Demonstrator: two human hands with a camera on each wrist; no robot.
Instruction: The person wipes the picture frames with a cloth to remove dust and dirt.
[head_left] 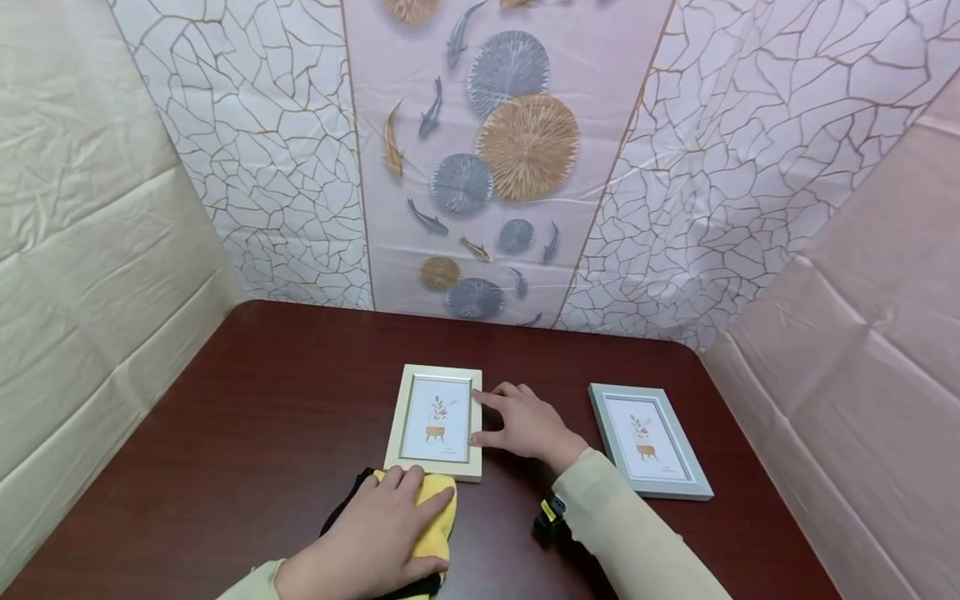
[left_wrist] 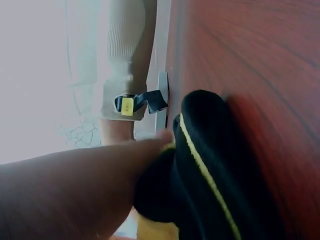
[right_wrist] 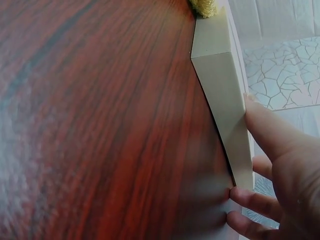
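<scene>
A cream picture frame (head_left: 437, 417) lies face up on the dark red-brown table, showing a print of a plant in an orange pot. My right hand (head_left: 528, 423) touches its right side, thumb and index finger spread along the border. In the right wrist view the thumb (right_wrist: 270, 127) rests on the frame's upper edge, while other fingertips reach down by the tabletop. At the frame's lower left corner, my left hand (head_left: 367, 529) holds a folded yellow and black cloth (head_left: 437, 533). The left wrist view shows the cloth's black side (left_wrist: 210, 165) bunched beneath that hand.
A grey-blue picture frame (head_left: 651, 442) with a similar print lies face up to the right, beyond the right forearm. A black strap with a yellow tag (head_left: 550, 512) hangs at the right cuff. Patterned fabric walls (head_left: 285, 167) surround the table (head_left: 225, 433).
</scene>
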